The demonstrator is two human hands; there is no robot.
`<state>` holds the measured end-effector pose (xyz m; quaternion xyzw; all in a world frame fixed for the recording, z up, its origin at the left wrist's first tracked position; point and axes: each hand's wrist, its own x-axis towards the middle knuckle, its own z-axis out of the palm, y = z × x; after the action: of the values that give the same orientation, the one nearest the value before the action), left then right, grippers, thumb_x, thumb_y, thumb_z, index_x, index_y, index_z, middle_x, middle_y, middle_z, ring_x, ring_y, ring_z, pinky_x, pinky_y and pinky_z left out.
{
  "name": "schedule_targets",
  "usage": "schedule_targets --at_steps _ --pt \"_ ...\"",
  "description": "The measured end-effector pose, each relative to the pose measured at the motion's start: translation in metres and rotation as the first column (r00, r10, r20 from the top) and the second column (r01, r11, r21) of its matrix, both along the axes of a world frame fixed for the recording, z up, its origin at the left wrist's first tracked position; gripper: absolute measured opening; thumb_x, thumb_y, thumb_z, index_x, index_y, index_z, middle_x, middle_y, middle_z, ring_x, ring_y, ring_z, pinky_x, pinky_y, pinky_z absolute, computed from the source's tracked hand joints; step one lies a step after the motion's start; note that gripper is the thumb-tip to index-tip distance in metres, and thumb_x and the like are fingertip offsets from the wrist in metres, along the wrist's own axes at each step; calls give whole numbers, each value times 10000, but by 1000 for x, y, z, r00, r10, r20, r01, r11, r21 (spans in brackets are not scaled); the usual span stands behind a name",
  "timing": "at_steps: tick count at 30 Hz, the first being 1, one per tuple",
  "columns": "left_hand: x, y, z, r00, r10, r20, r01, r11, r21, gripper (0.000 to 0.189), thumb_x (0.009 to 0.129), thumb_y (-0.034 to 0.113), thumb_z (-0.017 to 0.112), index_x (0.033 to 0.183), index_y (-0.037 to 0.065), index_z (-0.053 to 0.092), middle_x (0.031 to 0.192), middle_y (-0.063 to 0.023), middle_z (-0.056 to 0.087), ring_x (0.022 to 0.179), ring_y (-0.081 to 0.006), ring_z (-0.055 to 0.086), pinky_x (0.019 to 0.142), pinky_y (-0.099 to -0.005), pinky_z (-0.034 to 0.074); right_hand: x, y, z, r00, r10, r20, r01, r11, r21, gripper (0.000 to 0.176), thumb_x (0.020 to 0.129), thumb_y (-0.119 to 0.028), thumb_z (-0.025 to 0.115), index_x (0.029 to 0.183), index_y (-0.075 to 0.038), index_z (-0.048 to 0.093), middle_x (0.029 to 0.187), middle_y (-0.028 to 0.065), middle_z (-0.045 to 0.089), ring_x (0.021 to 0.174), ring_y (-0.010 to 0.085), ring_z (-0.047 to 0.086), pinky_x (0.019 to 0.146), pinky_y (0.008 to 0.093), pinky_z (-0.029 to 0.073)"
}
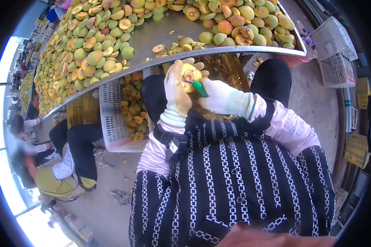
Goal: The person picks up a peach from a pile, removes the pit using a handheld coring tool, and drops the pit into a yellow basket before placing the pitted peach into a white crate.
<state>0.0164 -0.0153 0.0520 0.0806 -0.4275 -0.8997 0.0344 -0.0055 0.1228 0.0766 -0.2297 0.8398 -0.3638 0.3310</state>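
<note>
My left hand (178, 84), in a pale glove, is wrapped round a cut peach (189, 77) with its pit area facing up. The gloved right hand (217, 95) grips a small tool with a green handle (200, 88). The tool's tip meets the peach flesh; its exact shape is hidden. Both hands are close together above my lap, just in front of the metal table's rim (231, 50). Under that rim, past my hands, stands a yellow crate (235, 68) with scraps inside.
Green and yellow peaches (95, 57), many of them halved, are heaped on the metal table. A white crate (107, 119) of cut peaches stands left of my knees. Another seated person (76, 140) is at the left. White crates (336, 71) are stacked at right.
</note>
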Motion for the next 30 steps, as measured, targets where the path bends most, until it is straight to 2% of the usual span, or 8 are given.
schedule_targets --at_steps 5,8,11,17,21,23,27,30 --pt "-8 -9 -3 992 -105 71 108 993 -45 438 985 399 444 1115 -9 536 1008 -222 640 868 -339 659 773 -414 556 -16 14 -2 853 125 507 38 953 -299 262 815 -172 587 964 22 494 621 96 578 463 211 591 417 319 503" --pt "-9 -1 -3 1000 25 -17 -26 1000 -10 464 993 410 424 1166 -12 507 1077 -214 613 933 -354 645 809 -421 546 -18 11 0 1000 18 11 -16 992 -122 392 837 -255 594 1089 31 502 713 138 611 534 250 630 487 344 527" --pt "-10 0 -9 988 128 -87 -136 987 -90 468 998 403 413 1189 -17 491 1122 -203 590 958 -362 634 845 -440 532 -8 18 7 933 29 -359 -31 1000 0 488 840 -300 614 1175 30 484 759 184 635 674 319 658 627 396 538" --pt "-9 14 -12 986 157 63 -153 987 -54 425 995 358 441 1148 -31 517 1038 -209 617 824 -335 663 746 -417 562 -9 23 11 900 203 -386 -82 948 307 384 852 -308 616 1054 -1 507 803 211 640 772 389 644 681 438 519" --pt "-5 20 -10 971 240 8 -234 955 -183 407 994 339 452 1126 -37 532 987 -203 636 753 -314 672 684 -390 570 -7 18 12 950 166 -264 -134 982 133 359 826 -216 619 1061 26 496 751 193 634 688 343 660 619 412 534" --pt "-1 16 -14 965 217 -145 -249 932 -264 413 993 342 459 1125 -43 533 969 -200 646 714 -302 674 643 -368 571 -6 13 48 929 10 370 -41 996 77 347 796 -165 610 1060 37 512 710 126 621 531 248 634 478 350 515" --pt "4 -5 -20 997 -82 7 82 995 -47 411 990 343 459 1138 -33 535 1007 -228 643 733 -306 675 666 -388 575 -21 26 20 683 198 703 -52 973 -223 214 783 -119 610 888 30 497 618 70 564 404 166 536 386 296 467" --pt "4 -6 -24 988 -124 93 126 992 -17 411 987 344 465 1133 -32 538 1005 -227 647 793 -296 674 715 -378 573 -5 13 33 837 60 544 -76 997 7 188 781 -121 606 845 26 508 602 66 560 385 161 522 370 278 445"
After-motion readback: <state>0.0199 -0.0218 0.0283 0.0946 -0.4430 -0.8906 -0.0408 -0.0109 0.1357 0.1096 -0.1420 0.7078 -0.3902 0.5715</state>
